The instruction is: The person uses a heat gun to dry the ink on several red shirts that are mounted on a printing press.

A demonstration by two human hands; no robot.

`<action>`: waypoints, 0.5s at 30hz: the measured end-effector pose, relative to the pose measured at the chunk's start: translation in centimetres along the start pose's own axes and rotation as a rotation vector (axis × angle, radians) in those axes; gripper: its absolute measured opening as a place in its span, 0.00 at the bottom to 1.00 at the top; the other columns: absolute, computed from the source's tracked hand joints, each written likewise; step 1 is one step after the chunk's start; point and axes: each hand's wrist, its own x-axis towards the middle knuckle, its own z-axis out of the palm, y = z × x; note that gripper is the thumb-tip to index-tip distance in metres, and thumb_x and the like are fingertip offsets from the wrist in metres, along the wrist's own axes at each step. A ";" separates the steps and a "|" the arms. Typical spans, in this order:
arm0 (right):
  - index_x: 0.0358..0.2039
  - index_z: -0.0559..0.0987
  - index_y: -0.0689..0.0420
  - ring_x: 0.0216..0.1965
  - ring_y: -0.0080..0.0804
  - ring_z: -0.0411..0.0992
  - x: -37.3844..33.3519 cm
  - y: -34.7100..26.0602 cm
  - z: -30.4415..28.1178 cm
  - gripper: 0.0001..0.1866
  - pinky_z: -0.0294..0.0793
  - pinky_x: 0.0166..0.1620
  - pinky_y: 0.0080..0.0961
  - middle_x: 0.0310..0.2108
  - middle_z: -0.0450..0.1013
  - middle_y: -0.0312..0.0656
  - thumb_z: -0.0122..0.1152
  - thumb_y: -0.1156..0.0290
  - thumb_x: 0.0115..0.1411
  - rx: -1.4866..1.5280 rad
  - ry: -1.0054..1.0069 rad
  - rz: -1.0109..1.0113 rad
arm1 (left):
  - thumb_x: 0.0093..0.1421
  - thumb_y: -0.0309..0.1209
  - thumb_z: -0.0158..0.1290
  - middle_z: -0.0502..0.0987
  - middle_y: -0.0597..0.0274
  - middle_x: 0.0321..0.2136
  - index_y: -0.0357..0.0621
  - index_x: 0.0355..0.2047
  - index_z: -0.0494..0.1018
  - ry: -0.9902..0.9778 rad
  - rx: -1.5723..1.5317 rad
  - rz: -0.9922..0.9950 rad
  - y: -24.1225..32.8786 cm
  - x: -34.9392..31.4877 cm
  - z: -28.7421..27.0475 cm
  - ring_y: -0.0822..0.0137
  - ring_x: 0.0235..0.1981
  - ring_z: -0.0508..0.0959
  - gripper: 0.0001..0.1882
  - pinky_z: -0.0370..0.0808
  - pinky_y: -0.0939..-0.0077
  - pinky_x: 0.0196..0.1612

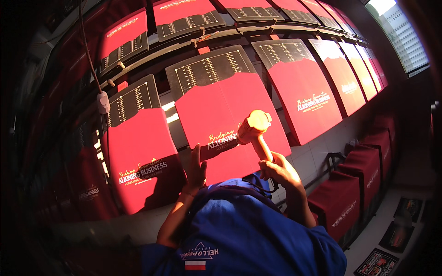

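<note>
My right hand is closed around the handle of a hair dryer, its round barrel looking yellow-orange in the sunlight. The dryer is over the printed lower part of a red fabric piece, which lies flat on a black board with ruler markings. Near the lower left edge of that fabric is my left hand, fingers stretched out and holding nothing. Whether its fingertips touch the cloth I cannot tell. White and yellow lettering on the fabric is partly hidden behind the dryer and in its shadow.
Similar red pieces on black boards stand at left and right, with another row beyond a rail. A cord with a white switch hangs at left. Red-covered boards stand lower right, near dark printed sheets.
</note>
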 end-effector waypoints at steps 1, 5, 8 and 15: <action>0.39 0.72 0.62 0.23 0.25 0.73 0.0 0.3 0.4 0.15 0.74 0.28 0.20 0.23 0.72 0.39 0.61 0.64 0.61 0.004 0.004 -0.028 | 0.69 0.45 0.44 0.57 0.42 0.66 0.36 0.68 0.49 0.034 0.001 -0.017 0.1 -0.3 -1.0 0.45 0.67 0.57 0.36 0.53 0.55 0.68; 0.38 0.72 0.63 0.22 0.25 0.72 0.3 -0.2 0.2 0.16 0.73 0.27 0.20 0.22 0.72 0.39 0.62 0.62 0.60 0.010 -0.036 0.029 | 0.68 0.31 0.45 0.57 0.40 0.65 0.33 0.66 0.52 0.514 0.210 0.038 -2.2 0.1 -6.9 0.46 0.67 0.58 0.29 0.55 0.56 0.68; 0.39 0.72 0.63 0.23 0.26 0.73 0.3 0.8 0.5 0.18 0.74 0.28 0.21 0.23 0.72 0.39 0.62 0.60 0.61 0.019 -0.042 -0.079 | 0.68 0.30 0.44 0.58 0.39 0.64 0.32 0.65 0.54 0.852 0.374 -0.138 -1.9 1.1 -14.5 0.45 0.66 0.59 0.27 0.57 0.54 0.66; 0.43 0.72 0.65 0.27 0.29 0.76 0.7 0.6 1.3 0.23 0.77 0.31 0.23 0.26 0.73 0.40 0.63 0.57 0.60 -0.068 -0.094 -0.053 | 0.70 0.42 0.45 0.62 0.36 0.61 0.34 0.65 0.54 0.939 0.453 -0.381 -10.8 -2.8 -26.9 0.44 0.61 0.66 0.31 0.64 0.57 0.63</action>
